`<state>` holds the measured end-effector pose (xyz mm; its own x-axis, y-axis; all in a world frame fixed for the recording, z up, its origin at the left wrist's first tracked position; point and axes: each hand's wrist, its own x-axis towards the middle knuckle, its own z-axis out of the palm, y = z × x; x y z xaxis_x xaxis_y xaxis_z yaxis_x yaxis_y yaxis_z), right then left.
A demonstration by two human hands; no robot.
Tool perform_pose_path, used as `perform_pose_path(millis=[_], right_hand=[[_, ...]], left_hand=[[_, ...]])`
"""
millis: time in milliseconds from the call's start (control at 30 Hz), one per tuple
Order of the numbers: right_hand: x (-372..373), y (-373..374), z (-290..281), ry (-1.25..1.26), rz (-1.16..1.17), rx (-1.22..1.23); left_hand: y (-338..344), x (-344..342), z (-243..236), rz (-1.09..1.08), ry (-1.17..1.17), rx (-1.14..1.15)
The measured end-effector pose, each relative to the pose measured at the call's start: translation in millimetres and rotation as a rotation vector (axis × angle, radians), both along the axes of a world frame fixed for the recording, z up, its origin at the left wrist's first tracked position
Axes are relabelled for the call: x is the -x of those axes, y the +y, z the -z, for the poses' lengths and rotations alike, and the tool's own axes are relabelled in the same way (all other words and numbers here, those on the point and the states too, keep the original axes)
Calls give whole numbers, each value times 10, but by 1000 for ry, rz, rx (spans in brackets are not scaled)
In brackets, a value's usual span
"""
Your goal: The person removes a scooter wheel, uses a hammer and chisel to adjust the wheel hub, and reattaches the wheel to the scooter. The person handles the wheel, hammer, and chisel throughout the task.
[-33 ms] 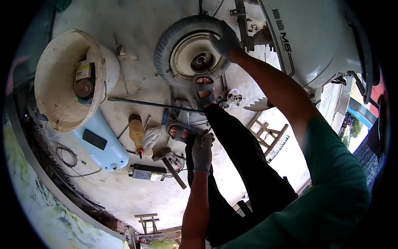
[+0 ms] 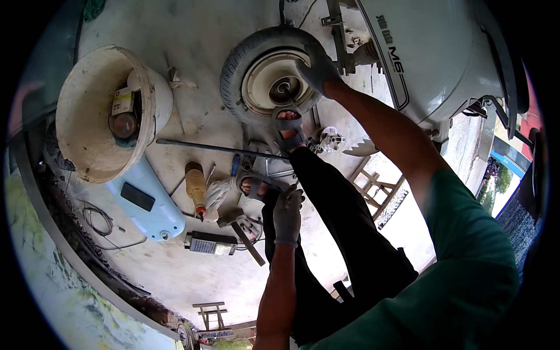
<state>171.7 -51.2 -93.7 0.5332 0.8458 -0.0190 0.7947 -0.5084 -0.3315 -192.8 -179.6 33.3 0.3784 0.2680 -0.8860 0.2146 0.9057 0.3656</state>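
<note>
A wheel with a black tyre (image 2: pixel 238 87) and a cream rim (image 2: pixel 252 93) lies on the floor ahead of me. My right hand (image 2: pixel 321 71), in a grey glove, grips the far right side of the tyre, its thumb toward the rim. My sandalled foot (image 2: pixel 287 119) is at the wheel's near edge, overlapping it in view. Close to my shin, my left hand (image 2: pixel 287 217), also gloved, is closed. A thin metal piece (image 2: pixel 297 182) shows by its fingertips; the rest is hidden. A long dark bar (image 2: pixel 221 149) lies between the wheel and my other foot.
At left stands a large dirty bucket (image 2: pixel 73 125) with items inside. Beside it lies a light blue panel (image 2: pixel 160 213) bearing a phone (image 2: pixel 137 196). A yellowish bottle (image 2: pixel 196 185), a screwdriver (image 2: pixel 235 165), a hammer (image 2: pixel 248 244) and a lamp (image 2: pixel 210 244) lie nearer. A white vehicle body (image 2: pixel 437 58) stands at right.
The floor things at left appear slightly farther right and lower in the picture. Both hands keep their hold, with no clear movement against the wheel or my leg.
</note>
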Motion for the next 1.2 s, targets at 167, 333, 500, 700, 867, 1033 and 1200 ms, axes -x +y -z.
perform_pose_path(millis=[167,333,500,700,867,1033,1200], right_hand=[[619,-390,-330,526,236,536],[1080,-955,-237,636,148,657],[1103,-1121,-252,557,181,675],[823,-1352,491,698,324,446],[1032,-1414,354,807,755,45],[801,-1434,445,802,993,-405],[267,-1605,1074,769,864,-562]], left_hand=[[-76,193,-121,-5,-11,-10],[-53,403,-26,24,13,-49],[161,468,153,27,50,-110],[618,265,491,48,56,-178],[1165,5,1112,-71,76,-104],[1713,-404,1943,-124,188,-488],[1842,-817,2528,-224,20,-608]])
